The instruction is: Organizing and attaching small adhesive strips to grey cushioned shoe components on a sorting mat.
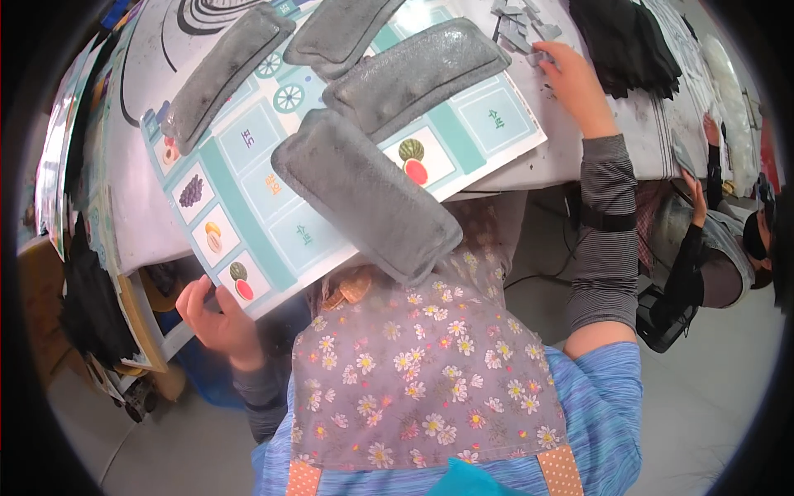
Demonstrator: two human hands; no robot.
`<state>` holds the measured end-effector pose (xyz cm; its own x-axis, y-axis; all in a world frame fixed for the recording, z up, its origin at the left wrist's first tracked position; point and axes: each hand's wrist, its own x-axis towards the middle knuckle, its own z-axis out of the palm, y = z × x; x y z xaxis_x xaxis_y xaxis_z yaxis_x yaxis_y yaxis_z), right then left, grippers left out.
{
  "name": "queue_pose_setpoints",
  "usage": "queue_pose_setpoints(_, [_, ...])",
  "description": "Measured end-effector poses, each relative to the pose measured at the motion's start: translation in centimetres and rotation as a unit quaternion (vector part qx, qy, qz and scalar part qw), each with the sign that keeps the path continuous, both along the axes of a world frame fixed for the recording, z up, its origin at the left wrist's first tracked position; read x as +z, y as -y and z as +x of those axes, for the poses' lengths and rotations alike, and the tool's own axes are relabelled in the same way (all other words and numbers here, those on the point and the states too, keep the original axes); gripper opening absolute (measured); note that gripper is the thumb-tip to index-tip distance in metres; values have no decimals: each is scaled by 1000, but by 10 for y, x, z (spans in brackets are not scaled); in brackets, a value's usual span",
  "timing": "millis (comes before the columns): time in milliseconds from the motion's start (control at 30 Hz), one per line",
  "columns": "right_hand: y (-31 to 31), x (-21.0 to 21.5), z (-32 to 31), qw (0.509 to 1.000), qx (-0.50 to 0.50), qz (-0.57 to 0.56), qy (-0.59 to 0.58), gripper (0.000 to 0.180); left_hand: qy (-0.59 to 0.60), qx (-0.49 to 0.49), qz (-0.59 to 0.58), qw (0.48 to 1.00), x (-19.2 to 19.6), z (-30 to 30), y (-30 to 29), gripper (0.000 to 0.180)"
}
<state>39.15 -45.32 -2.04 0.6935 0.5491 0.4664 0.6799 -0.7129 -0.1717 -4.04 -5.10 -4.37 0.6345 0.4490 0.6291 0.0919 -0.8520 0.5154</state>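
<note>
My left hand [217, 321] grips the near corner of a large picture board [248, 186] printed with fruit pictures, which overhangs the table edge toward me. Several long grey padded pouches lie on that board; the nearest grey pouch [364, 194] hangs over its front edge. My right hand [572, 83] reaches far across the table and its fingers touch a small pile of grey flat pieces [521, 29]. Whether the fingers hold one of them is hidden.
A heap of black fabric [624, 41] lies beyond the grey pieces. The white table [145, 198] runs leftward with papers stacked along its edge. Another person [719, 240] sits at the right, a hand on the table. A black bag [662, 318] sits on the floor.
</note>
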Motion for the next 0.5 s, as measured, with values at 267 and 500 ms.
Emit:
queue_pose_setpoints(267, [5, 8, -1, 989, -91, 85, -81, 17, 81, 4, -34, 996, 0, 11, 15, 19])
queue_pose_setpoints(500, [18, 17, 2, 982, -105, 158, -10, 18, 90, -91, -11, 992, 18, 34, 30, 19])
